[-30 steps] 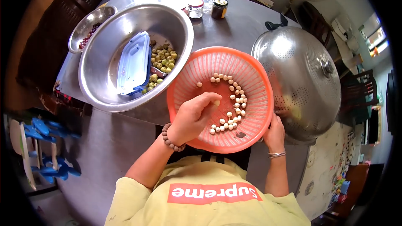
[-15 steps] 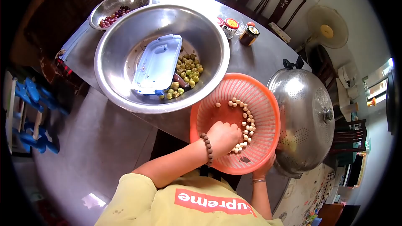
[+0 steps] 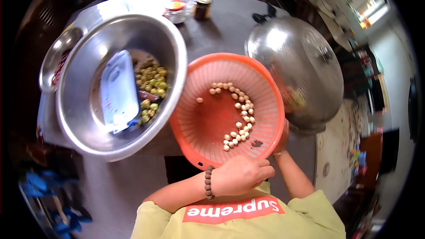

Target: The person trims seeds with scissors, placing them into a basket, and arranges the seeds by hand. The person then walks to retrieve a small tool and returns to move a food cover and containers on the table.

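A red plastic basket (image 3: pixel 186 128) tilts toward me, with several pale round seeds (image 3: pixel 246 118) in a curved line inside and one lying apart. My right hand (image 3: pixel 282 139) grips its right rim, fingers partly hidden behind it. Just outside the near rim, in front of my yellow shirt, my left hand (image 3: pixel 243 175) has its fingers curled together; what they hold, if anything, is hidden. At the left, a large steel basin (image 3: pixel 79 128) contains a blue-white plastic lid or tray (image 3: pixel 119 90) and many green-brown round pieces (image 3: pixel 151 79).
Beyond the basket, a perforated steel lid (image 3: pixel 301 62) leans at the right. Jars (image 3: pixel 202 9) stand at the table's (image 3: pixel 230 22) far side. A smaller steel bowl (image 3: pixel 47 68) with dark red pieces sits behind the basin. Blue stools (image 3: pixel 53 194) are at lower left.
My left hand has moved out of the basket, back over its near rim toward my shirt. My right hand stays on the rim. The head view has turned and shifted.
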Available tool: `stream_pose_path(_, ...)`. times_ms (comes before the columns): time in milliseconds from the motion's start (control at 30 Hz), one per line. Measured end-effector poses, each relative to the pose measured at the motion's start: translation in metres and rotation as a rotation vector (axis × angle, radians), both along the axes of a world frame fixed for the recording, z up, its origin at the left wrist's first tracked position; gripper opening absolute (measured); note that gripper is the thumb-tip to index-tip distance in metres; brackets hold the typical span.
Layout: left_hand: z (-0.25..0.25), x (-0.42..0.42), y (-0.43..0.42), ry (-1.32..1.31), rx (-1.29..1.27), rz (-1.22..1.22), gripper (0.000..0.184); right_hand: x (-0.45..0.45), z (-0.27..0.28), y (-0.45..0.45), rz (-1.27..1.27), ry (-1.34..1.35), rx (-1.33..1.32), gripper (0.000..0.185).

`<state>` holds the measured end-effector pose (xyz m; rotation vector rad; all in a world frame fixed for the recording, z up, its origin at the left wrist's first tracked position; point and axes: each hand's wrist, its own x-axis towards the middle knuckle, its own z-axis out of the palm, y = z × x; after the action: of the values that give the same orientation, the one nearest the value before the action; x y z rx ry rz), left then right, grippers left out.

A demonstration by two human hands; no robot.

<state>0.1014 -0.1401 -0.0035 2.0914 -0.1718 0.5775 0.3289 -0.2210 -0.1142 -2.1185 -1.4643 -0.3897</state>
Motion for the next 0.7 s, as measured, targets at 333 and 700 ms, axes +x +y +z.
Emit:
stream_pose_path(333, -0.008, 0.044, -0.036, 0.066, -0.009, -0.548, 0.017, -0.001, 0.002, -0.001, -0.04, 0.09, 0.132, 0.027)
stream_pose_path(700, -0.036, 0.06, -0.073, 0.237, -0.029, -0.561, 0.017, -0.007, 0.007, -0.004, -0.056, 0.135, 0.167, 0.016)
